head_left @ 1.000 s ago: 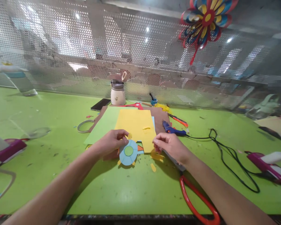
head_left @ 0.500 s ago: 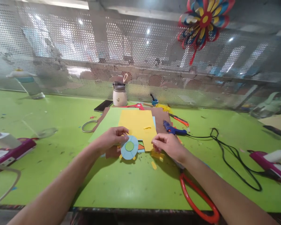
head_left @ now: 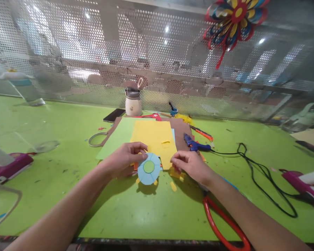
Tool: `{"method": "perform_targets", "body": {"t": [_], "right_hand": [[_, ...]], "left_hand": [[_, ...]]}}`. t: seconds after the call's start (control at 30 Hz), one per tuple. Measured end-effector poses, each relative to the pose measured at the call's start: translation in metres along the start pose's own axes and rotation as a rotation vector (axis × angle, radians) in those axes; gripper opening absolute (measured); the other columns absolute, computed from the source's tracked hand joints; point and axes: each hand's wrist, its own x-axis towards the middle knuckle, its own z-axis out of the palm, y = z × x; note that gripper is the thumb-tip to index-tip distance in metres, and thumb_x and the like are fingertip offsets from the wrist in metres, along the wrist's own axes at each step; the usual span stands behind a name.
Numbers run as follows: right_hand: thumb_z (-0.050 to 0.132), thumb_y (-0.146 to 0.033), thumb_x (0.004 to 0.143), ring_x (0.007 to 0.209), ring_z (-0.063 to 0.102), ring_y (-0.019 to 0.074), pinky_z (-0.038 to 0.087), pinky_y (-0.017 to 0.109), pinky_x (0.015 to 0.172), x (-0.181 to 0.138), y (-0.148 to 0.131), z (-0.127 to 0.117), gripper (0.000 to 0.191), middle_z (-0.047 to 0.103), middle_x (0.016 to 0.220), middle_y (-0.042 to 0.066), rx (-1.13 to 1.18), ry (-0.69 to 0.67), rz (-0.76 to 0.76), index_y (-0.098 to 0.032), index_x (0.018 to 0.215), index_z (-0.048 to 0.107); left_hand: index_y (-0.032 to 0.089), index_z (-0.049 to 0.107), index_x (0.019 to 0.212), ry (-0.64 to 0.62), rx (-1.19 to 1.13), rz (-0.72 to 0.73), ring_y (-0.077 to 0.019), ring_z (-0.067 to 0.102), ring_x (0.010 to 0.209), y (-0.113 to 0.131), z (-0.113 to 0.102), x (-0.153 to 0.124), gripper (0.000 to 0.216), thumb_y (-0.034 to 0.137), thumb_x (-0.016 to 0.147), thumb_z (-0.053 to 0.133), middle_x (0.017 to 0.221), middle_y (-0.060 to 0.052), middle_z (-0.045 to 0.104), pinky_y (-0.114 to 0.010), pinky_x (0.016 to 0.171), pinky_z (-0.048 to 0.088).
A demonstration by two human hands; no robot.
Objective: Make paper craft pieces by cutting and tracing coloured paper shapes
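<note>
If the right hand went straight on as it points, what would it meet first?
The right hand would likely meet the yellow sheet first; depth is unclear, so it might pass above toward the blue disc.

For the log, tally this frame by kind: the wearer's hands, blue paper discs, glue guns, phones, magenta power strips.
Hands: 2 (left hand, right hand)
Paper disc: 1
Glue gun: 1
Phone: 1
Power strips: 2 (left strip, right strip)
Total: 7

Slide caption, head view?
Left hand holds a blue-and-green paper disc above the green table, right hand near a yellow sheet.
</note>
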Motion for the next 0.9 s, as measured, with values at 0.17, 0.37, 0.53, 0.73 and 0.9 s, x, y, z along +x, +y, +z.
{"method": "perform_targets", "body": {"t": [0.17, 0.37, 0.53, 0.73, 0.9], "right_hand": [[0.066, -0.031, 0.079, 0.053, 0.058, 0.0145, 0.046, 0.028, 0.055, -0.001, 0.0, 0.0, 0.015, 0.063, 0.058, -0.001, 0.004, 0.004, 0.008, -0.018, 0.071, 0.064], [0.068, -0.036, 0.077, 0.055, 0.058, 0.014, 0.047, 0.028, 0.056, 0.0, -0.005, -0.007, 0.02, 0.063, 0.061, 0.0, 0.071, 0.053, -0.012, -0.017, 0.072, 0.064], [0.07, -0.043, 0.075, 0.061, 0.06, 0.0138, 0.05, 0.029, 0.058, -0.001, -0.021, -0.037, 0.026, 0.064, 0.07, 0.001, 0.176, 0.131, -0.066, -0.017, 0.076, 0.065], [0.072, -0.042, 0.075, 0.061, 0.061, 0.014, 0.051, 0.03, 0.059, -0.014, -0.041, -0.082, 0.024, 0.066, 0.072, 0.002, 0.113, 0.189, -0.108, -0.019, 0.077, 0.068], [0.071, -0.041, 0.075, 0.056, 0.059, 0.0141, 0.05, 0.031, 0.057, -0.023, -0.025, -0.092, 0.025, 0.066, 0.066, 0.003, -0.062, 0.124, -0.047, -0.016, 0.077, 0.068]], "left_hand": [[0.018, 0.057, 0.094, 0.05, 0.073, 0.014, -0.0125, 0.055, 0.054, -0.003, -0.003, 0.003, 0.044, 0.044, 0.063, 0.075, 0.074, 0.002, 0.062, -0.027, 0.052, 0.042], [0.016, 0.061, 0.099, 0.142, 0.249, 0.085, -0.015, 0.057, 0.061, -0.006, -0.014, 0.012, 0.045, 0.037, 0.062, 0.076, 0.066, 0.004, 0.06, -0.027, 0.057, 0.042], [0.015, 0.06, 0.106, 0.147, 0.329, 0.103, -0.0174, 0.06, 0.062, -0.008, -0.019, 0.019, 0.052, 0.039, 0.062, 0.074, 0.067, 0.003, 0.063, -0.029, 0.061, 0.045], [0.014, 0.056, 0.112, 0.185, 0.386, 0.113, -0.0164, 0.056, 0.055, -0.01, -0.022, 0.024, 0.059, 0.039, 0.062, 0.073, 0.059, 0.006, 0.056, -0.027, 0.053, 0.041], [0.015, 0.055, 0.115, 0.212, 0.442, 0.157, -0.0152, 0.053, 0.054, -0.006, -0.026, 0.024, 0.057, 0.039, 0.065, 0.07, 0.058, 0.006, 0.054, -0.026, 0.052, 0.039]]}}
